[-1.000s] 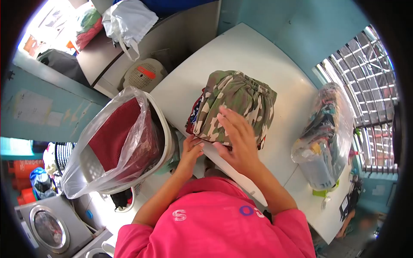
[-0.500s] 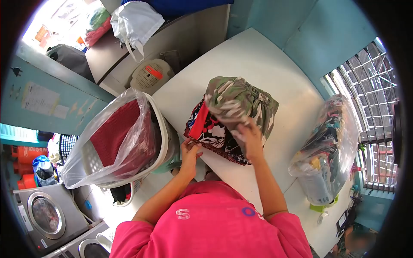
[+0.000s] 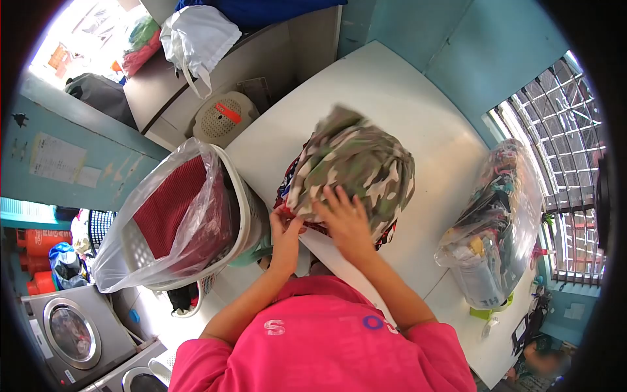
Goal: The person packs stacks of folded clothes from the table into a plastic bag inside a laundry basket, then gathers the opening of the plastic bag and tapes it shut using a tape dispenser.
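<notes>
Camouflage shorts lie folded on top of a red, black and white patterned garment on the white table. Most of the patterned garment is covered, with only its left and lower edges showing. With fingers spread, my right hand rests on the lower front of the shorts. My left hand pinches the lower left corner of the patterned garment, where a bit of red cloth shows. The far edge of the shorts is smeared by motion.
Left of the table stands a white laundry basket lined with clear plastic, holding dark red cloth. A clear bag of clothes sits on the right by the barred window. Washing machines stand lower left.
The camouflage shorts have spread left and toward me, covering most of the patterned garment. My right hand has moved left and flattened onto them. My left hand stays at the patterned garment's corner.
</notes>
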Motion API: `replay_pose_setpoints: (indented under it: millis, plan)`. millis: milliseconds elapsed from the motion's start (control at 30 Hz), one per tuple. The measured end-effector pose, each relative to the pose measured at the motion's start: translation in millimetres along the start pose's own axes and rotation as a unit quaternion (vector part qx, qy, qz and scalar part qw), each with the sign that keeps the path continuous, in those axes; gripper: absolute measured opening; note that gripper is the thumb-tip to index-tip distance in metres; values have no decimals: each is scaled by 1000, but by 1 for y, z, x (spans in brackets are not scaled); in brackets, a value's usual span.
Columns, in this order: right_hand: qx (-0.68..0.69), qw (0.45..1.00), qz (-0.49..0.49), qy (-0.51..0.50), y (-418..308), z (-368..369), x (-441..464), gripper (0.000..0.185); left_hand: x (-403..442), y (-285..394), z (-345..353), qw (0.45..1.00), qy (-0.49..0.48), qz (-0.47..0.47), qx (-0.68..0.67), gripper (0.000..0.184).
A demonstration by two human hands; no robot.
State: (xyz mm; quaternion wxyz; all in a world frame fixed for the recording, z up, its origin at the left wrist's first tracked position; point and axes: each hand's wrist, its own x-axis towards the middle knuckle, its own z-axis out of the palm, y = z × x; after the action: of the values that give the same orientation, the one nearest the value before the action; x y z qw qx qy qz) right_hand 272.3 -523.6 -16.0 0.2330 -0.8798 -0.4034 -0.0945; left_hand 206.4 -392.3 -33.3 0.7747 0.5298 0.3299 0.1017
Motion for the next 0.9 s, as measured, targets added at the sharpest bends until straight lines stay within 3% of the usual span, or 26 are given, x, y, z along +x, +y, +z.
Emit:
replay_pose_setpoints:
  millis: [167, 300, 400, 467, 567, 700, 900]
  plan:
    - [16, 995, 77, 55, -10, 43, -11, 71, 5, 9, 2, 1000, -29, -6, -2, 30]
    - [28, 996, 66, 54, 5, 39, -8, 70, 2, 17, 13, 998, -53, 7, -28, 27]
    - [145, 986, 66, 52, 15, 19, -1, 69, 2, 17, 9, 996, -48, 34, -60, 27]
    - [205, 973, 106, 20, 17, 7, 2, 67, 4, 12, 2, 998, -37, 14, -47, 26]
    - [219, 967, 128, 29, 17, 10, 2, 67, 7, -6, -8, 997, 72, -4, 8, 30]
    - [174, 976, 110, 75, 5, 26, -2, 66, 9, -9, -3, 997, 67, -18, -24, 36]
    - [116, 983, 106, 94, -6, 37, 0, 66, 36, 9, -2, 983, 10, 26, 179, 37]
